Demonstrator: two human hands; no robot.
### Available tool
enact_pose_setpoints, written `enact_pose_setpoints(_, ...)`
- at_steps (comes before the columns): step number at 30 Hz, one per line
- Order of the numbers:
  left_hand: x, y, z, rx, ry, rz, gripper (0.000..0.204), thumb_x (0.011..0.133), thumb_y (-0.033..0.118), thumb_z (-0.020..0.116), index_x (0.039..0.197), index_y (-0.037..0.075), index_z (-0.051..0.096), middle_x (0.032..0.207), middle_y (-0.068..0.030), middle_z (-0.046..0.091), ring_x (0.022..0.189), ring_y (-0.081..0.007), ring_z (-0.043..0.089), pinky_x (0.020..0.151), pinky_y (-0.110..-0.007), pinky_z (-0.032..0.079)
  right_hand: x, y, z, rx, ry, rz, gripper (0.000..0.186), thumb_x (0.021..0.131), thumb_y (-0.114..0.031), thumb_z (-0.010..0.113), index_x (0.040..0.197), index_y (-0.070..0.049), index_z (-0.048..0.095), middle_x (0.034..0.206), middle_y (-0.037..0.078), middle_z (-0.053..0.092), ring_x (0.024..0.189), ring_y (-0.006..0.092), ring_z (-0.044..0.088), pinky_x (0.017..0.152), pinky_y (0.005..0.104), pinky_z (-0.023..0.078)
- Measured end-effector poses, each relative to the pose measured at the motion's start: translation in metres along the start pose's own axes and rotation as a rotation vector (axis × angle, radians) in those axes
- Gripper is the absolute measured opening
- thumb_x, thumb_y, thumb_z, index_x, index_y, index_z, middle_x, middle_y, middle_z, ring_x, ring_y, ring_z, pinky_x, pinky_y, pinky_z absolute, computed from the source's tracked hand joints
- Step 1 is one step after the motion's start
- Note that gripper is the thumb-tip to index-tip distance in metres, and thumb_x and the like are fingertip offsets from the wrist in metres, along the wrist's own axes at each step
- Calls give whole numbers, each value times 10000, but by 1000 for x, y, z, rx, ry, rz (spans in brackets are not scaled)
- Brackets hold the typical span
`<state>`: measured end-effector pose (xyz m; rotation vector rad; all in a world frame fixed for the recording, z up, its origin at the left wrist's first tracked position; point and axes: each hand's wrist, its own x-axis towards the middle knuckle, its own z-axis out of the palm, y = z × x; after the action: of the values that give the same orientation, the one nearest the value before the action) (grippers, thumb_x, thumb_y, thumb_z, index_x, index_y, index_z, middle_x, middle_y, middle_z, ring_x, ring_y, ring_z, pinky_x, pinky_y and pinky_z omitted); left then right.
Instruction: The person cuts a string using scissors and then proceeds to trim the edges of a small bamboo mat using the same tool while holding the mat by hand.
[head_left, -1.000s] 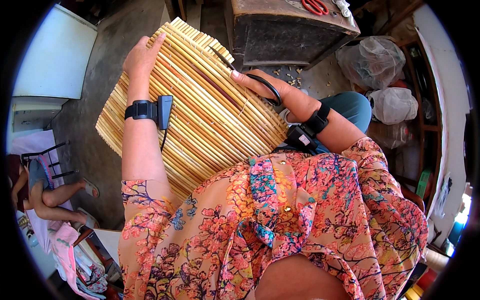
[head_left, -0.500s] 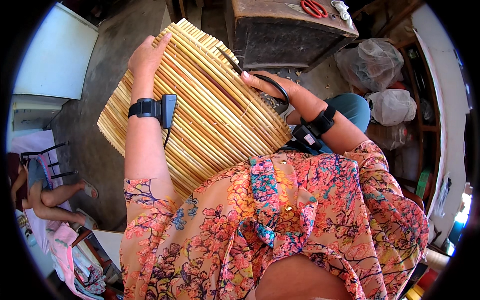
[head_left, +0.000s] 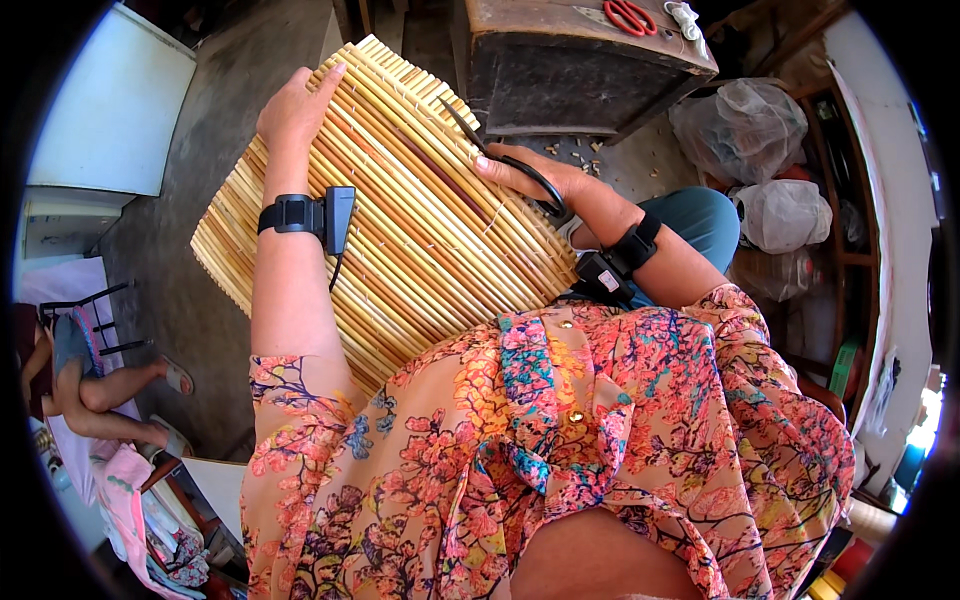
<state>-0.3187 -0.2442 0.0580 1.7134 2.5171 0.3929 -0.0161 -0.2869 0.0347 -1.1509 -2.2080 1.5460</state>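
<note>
A mat of thin yellow-brown sticks [head_left: 400,220], bound with light thread, leans across my lap and folds over at its far edge. My left hand [head_left: 297,105] is closed on its far upper edge, thumb on the near face. My right hand [head_left: 535,180] grips black-handled scissors [head_left: 545,182] and also rests against the mat's right edge, thumb on the sticks. The dark blades point up and left, lying along that edge; whether they are apart I cannot tell. The fingers of my right hand are partly hidden behind the scissors and mat.
A dark wooden chest [head_left: 580,75] stands ahead, with red-handled scissors [head_left: 630,16] and a bundle of white cord [head_left: 686,20] on top. Small stick offcuts [head_left: 580,155] litter the floor. Stuffed plastic bags [head_left: 750,130] fill the right side. A person [head_left: 100,385] sits at far left.
My right hand and the scissors have shifted slightly left, closer in against the mat. The scissors' handle loops have turned a little. My left hand keeps its hold.
</note>
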Motion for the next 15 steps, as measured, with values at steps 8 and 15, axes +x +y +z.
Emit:
enact_pose_setpoints(8,2,-5,6,3,44,3,797,743,752,366,1207,126,530,1131,-161,590,1065,-310,550,879,-407,422,15,14,5,-26,43,-46,833,822,-683,366,1064,92,552,1008,295,573,977,355,566,838,392,434)
enact_pose_setpoints(15,1,-2,4,-5,54,-4,779,740,754,375,1181,137,548,1083,-159,612,1040,-309,563,869,-409,423,23,30,13,44,100,-19,793,851,-644,359,957,103,606,894,275,612,885,332,605,784,378,456)
